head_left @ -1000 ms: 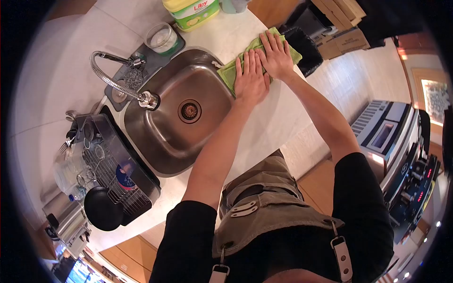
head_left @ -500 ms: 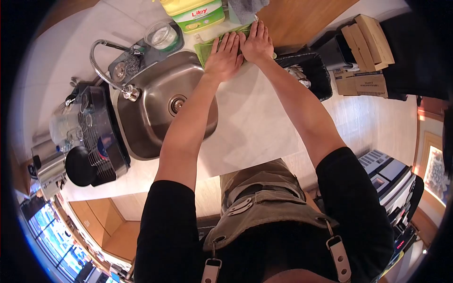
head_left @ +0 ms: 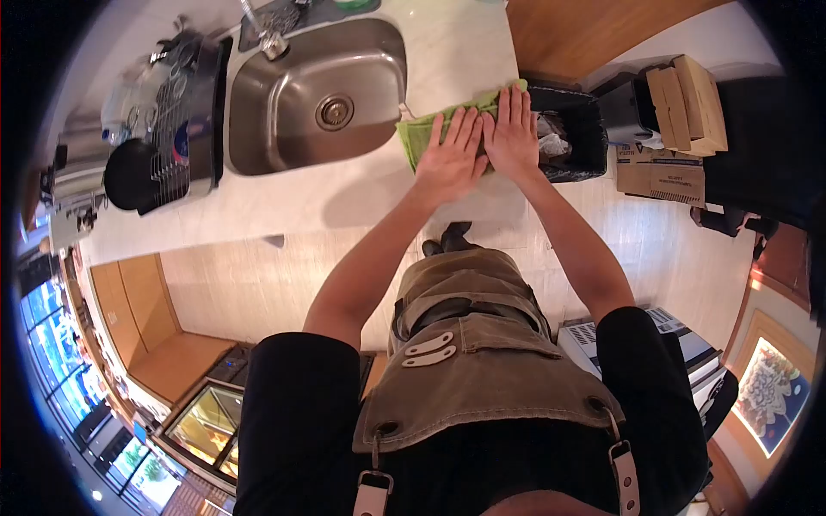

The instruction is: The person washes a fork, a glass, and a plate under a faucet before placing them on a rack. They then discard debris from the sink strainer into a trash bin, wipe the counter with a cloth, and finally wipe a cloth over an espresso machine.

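A green cloth [head_left: 416, 140] lies spread on the pale countertop [head_left: 361, 191], right of the steel sink [head_left: 284, 112]. My left hand [head_left: 451, 158] rests flat on the cloth with its fingers stretched out. Beside it, my right hand [head_left: 512, 138] presses on the cloth's right part, fingers also extended, near the counter's right edge. The two hands touch or nearly touch at the thumbs. Part of the cloth is hidden under both palms.
Left of the sink stands a dish rack [head_left: 176, 129] with a black pan [head_left: 131, 175]. The faucet head [head_left: 274, 46] hangs over the sink's back rim. A black-lined bin [head_left: 585, 129] adjoins the counter on the right, with cardboard boxes [head_left: 658, 176] beyond.
Both hands have slid the green cloth along the counter toward my body. The view has shifted too, so the yellow container and grey cloth at the back are out of frame.
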Demonstrator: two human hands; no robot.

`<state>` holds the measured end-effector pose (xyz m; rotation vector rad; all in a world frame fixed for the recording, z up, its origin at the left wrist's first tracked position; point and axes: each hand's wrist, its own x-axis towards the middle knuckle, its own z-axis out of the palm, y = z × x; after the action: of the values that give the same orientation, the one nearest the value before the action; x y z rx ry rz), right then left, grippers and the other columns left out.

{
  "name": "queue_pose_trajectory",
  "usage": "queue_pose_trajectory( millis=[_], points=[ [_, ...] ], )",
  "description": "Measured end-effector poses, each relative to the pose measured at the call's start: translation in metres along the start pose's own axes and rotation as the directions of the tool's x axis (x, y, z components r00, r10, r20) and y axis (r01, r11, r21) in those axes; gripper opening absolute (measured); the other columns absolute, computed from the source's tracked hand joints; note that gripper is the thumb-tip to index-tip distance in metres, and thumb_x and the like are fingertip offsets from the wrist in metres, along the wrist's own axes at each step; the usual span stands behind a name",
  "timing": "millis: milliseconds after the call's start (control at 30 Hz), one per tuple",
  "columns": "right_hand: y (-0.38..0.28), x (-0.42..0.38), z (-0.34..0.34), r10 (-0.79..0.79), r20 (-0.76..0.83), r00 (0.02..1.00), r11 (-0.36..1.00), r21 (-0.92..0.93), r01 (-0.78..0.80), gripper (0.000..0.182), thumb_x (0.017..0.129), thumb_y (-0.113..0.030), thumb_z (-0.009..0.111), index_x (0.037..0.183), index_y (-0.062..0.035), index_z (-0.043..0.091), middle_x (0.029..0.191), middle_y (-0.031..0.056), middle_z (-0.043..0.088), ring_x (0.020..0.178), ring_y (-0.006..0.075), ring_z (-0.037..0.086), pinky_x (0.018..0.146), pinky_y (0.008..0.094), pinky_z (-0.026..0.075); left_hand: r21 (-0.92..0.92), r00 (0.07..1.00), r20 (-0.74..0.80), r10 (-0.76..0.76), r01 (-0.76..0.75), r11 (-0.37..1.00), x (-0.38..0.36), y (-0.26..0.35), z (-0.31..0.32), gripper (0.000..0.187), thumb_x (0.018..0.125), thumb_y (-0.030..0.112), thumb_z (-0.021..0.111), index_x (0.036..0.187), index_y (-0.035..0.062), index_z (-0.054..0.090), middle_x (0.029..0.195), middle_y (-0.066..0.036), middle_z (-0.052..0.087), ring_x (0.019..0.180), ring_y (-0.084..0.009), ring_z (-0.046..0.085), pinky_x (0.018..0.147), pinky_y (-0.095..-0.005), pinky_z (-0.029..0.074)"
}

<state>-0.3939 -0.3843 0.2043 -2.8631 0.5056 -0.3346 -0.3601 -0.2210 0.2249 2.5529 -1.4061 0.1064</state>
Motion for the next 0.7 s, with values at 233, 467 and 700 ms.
queue_pose_trajectory(
  millis=[233,467,700],
  points=[
    [-0.013,-0.086,-0.018,-0.135,0.05,0.99,0.983,-0.115,0.14,0.065,0.103,-0.044,0.035,0.154,-0.004,0.028,0.162,0.0171,0.021,0.151,0.0338,0.016,0.121,0.0564,0.01,-0.079,0.987,-0.076,-0.141,0.135,0.988,-0.089,0.064,-0.011,0.068,0.097,0.04,0.047,0.149,-0.0021,0.036,0.156,-0.019,0.033,0.147,-0.0344,0.026,0.119,-0.0566,0.016],
    [-0.02,-0.099,-0.028,-0.407,0.163,0.899,0.893,-0.134,0.429,0.064,0.103,-0.044,0.036,0.156,-0.0097,0.027,0.162,0.0109,0.024,0.151,0.0296,0.017,0.121,0.0546,0.008,-0.24,0.946,-0.104,-0.308,0.277,0.931,-0.132,0.089,-0.015,0.065,0.094,0.03,0.053,0.148,-0.003,0.037,0.158,-0.02,0.029,0.149,-0.033,0.024,0.122,-0.0532,0.013],
    [-0.027,0.014,-0.015,-0.619,0.203,0.759,0.765,-0.064,0.641,0.067,0.101,-0.055,0.037,0.155,-0.0154,0.03,0.162,0.0086,0.026,0.15,0.0278,0.021,0.122,0.052,0.01,-0.259,0.877,-0.068,-0.476,0.445,0.857,-0.09,0.076,-0.01,0.059,0.097,0.028,0.05,0.146,-0.0037,0.04,0.157,-0.027,0.026,0.149,-0.0399,0.022,0.121,-0.0545,0.014]
  ],
)
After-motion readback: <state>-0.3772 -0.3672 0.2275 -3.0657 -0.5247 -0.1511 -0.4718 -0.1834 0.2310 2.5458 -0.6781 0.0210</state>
